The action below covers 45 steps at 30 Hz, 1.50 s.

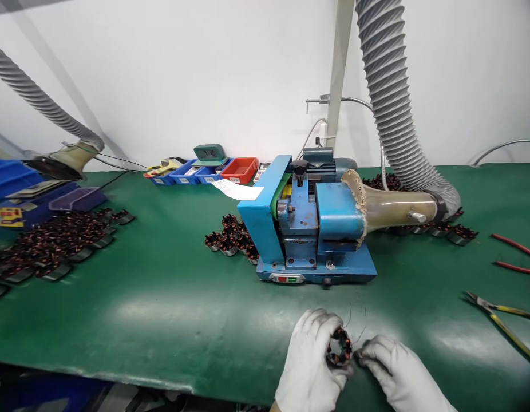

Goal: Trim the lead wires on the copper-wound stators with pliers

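Note:
Near the front of the green bench, my left hand (310, 363), in a white glove, is closed around a wire-wound motor stator (339, 348). The ring's open centre and copper windings face up, and thin wire ends stick out beyond it. Close to the stator's right side, my right hand (389, 363), also gloved, has its fingers pinched together. Its fingertips look dark, and what lies between them is too small to make out. Behind both hands stands a blue belt-driven machine (299, 229) with red and green buttons.
Stators lie in a large heap (54, 246) at left and a small group (230, 237) beside the machine. Cutting pliers (490, 309) and red-handled pliers (516, 246) lie right. A grey hose (389, 86) joins the machine's duct. Small bins (239, 170) line the back.

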Tool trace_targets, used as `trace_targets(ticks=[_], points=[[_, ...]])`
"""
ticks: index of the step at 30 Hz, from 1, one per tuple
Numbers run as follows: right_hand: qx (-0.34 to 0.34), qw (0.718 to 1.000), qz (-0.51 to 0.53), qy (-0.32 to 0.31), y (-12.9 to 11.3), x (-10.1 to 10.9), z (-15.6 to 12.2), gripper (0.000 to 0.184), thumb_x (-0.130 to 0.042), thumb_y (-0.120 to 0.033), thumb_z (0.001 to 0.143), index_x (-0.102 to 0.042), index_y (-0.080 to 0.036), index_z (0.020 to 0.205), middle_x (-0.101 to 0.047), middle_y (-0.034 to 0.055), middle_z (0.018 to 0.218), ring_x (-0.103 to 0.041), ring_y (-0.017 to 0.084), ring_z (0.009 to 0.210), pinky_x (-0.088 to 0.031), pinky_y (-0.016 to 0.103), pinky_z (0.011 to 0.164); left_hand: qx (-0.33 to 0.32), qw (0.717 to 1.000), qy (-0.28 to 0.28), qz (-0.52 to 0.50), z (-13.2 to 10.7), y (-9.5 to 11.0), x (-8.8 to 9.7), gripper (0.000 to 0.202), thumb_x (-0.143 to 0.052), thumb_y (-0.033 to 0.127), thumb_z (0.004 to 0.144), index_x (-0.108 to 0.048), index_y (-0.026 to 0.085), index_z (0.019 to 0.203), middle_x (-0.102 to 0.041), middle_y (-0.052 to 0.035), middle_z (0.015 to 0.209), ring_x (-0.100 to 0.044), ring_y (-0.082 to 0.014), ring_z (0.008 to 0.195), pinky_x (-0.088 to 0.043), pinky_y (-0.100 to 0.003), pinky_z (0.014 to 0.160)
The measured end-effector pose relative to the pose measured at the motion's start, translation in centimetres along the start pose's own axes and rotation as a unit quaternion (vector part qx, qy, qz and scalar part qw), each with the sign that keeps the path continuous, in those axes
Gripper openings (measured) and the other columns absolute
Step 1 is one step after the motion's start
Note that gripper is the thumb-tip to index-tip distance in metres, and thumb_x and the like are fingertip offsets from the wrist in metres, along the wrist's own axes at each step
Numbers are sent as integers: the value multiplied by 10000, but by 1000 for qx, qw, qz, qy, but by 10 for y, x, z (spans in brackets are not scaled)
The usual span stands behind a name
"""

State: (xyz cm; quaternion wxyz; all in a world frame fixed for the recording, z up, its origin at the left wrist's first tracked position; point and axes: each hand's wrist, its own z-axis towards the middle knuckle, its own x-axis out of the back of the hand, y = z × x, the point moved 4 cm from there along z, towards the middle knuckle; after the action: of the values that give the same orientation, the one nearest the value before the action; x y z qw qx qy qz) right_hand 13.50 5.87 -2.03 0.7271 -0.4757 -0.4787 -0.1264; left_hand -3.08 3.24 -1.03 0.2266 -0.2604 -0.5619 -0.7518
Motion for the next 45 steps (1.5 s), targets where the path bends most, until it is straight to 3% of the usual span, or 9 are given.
trace_targets(ticks=[8, 12, 15, 18, 23, 33, 36, 40, 45], points=[[60, 992, -109, 20, -13, 8, 4, 236, -377, -112, 816, -602, -184, 804, -614, 56, 744, -600, 165, 625, -478, 263, 571, 153, 988, 0, -36, -4, -4, -15, 718, -623, 198, 573, -449, 140, 1267, -524, -135, 1242, -484, -291, 1166, -432, -459, 992], [52, 992, -118, 17, -5, 25, 3, 224, -397, -158, 858, -591, -193, 750, -606, 43, 703, -594, 168, 587, -483, 274, 565, 195, 977, -85, 2, 0, -9, -11, 832, -607, 135, 512, -412, 118, 1320, -438, -146, 1339, -368, -327, 1264, -347, -494, 1053], [59, 998, -26, 24, -12, 35, 11, 179, -421, -196, 898, -598, -214, 917, -652, 38, 885, -633, 152, 787, -504, 230, 718, 172, 980, -101, 12, 2, -11, -4, 811, -630, 144, 503, -448, 128, 1293, -453, -132, 1326, -364, -325, 1264, -340, -491, 1059], [106, 993, -36, 42, -30, 30, 24, 322, -370, -151, 900, -512, -187, 1187, -634, 65, 1070, -613, 156, 935, -488, 236, 808, 88, 995, -21, 29, 2, -8, -3, 745, -643, 148, 497, -495, 133, 1227, -531, -134, 1224, -462, -308, 1172, -405, -499, 1003], [115, 978, -153, 85, -44, 12, 33, 279, -348, -95, 819, -596, -169, 925, -603, 41, 685, -548, 193, 590, -433, 311, 563, 31, 993, 111, 38, -2, -1, -3, 503, -655, 114, 481, -580, 216, 969, -615, -51, 978, -533, -285, 1040, -443, -513, 924], [107, 982, -104, 114, 1, 44, -6, 209, -377, -128, 878, -544, -208, 976, -633, 20, 790, -588, 145, 672, -481, 254, 644, 47, 992, 111, 45, -4, 6, -2, 528, -764, 153, 446, -537, 216, 918, -587, -43, 948, -515, -297, 1040, -411, -526, 945], [57, 986, -49, 150, 4, 60, -10, 227, -434, -184, 899, -540, -246, 1089, -670, 7, 943, -638, 117, 808, -498, 184, 715, 21, 995, 72, 61, -2, 13, 1, 787, -823, 270, 405, -460, 186, 1098, -554, -106, 1051, -509, -331, 1053, -427, -549, 918], [33, 997, 21, -62, -16, 33, -1, 445, -522, -204, 831, -480, -280, 1268, -669, 21, 960, -640, 150, 796, -495, 198, 675, -31, 999, -30, 14, 6, 21, 2, 1130, -781, 446, 501, -122, 155, 1371, -422, -199, 1260, -464, -338, 1146, -450, -492, 914], [-47, 979, 64, -189, -17, -10, 11, 703, -410, -100, 755, -210, -109, 1429, -656, 39, 716, -591, 165, 570, -412, 223, 516, 50, 982, -180, -39, 16, 19, -3, 834, -640, 296, 679, -204, 101, 1363, -414, -191, 1274, -483, -291, 1119, -425, -434, 946]])
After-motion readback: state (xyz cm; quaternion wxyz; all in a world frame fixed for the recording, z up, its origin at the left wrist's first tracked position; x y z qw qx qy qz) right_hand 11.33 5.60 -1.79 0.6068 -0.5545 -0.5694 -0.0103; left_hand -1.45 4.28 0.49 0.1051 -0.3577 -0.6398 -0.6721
